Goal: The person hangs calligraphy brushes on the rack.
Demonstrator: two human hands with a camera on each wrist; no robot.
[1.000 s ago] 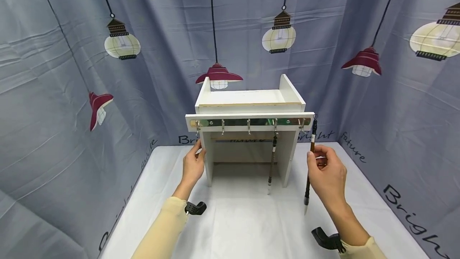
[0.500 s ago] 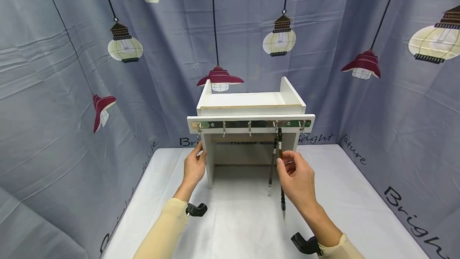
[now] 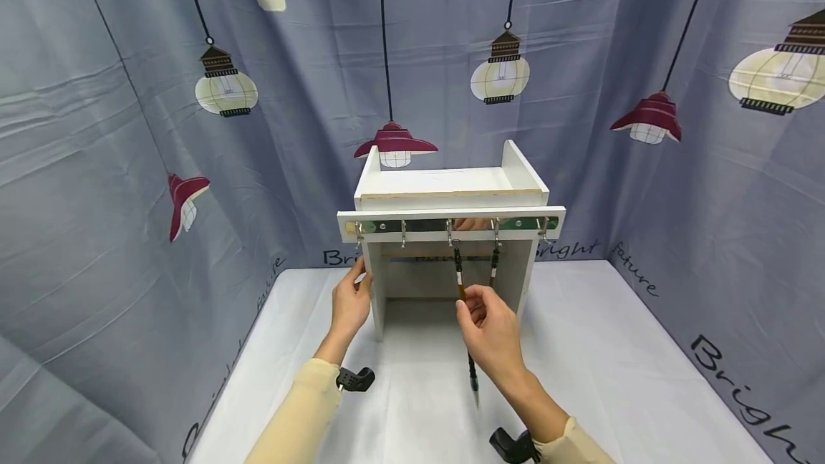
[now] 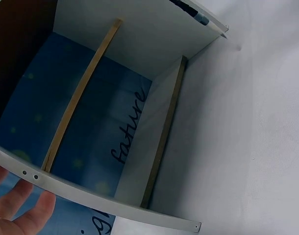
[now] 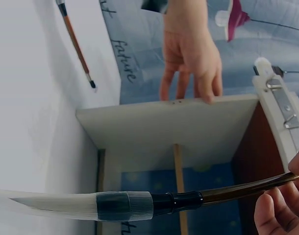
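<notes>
A white wooden rack (image 3: 451, 200) stands on the table, with a shiny strip of metal hooks (image 3: 404, 226) along its front rail. My left hand (image 3: 351, 306) rests fingertips against the rack's left side panel, as the left wrist view also shows. With thumb and fingers, my right hand (image 3: 493, 328) pinches a calligraphy brush (image 5: 174, 201) by its brown handle. That brush points tip down, its black upper end just below the middle hook (image 3: 450, 233). Another brush (image 3: 494, 267) hangs from the hook to the right, its lower part hidden behind my right hand.
A white cloth (image 3: 412, 407) covers the table. Behind it hangs a grey-blue curtain (image 3: 309, 56) printed with lamps. One more brush (image 5: 76, 44), with a reddish handle, appears over the white surface in the right wrist view. The rack's lower front is an opening between side panels.
From the rack's right side, my right hand has carried the brush leftward, past the hanging brush, to below the middle hook. My left hand stays at the side panel.
</notes>
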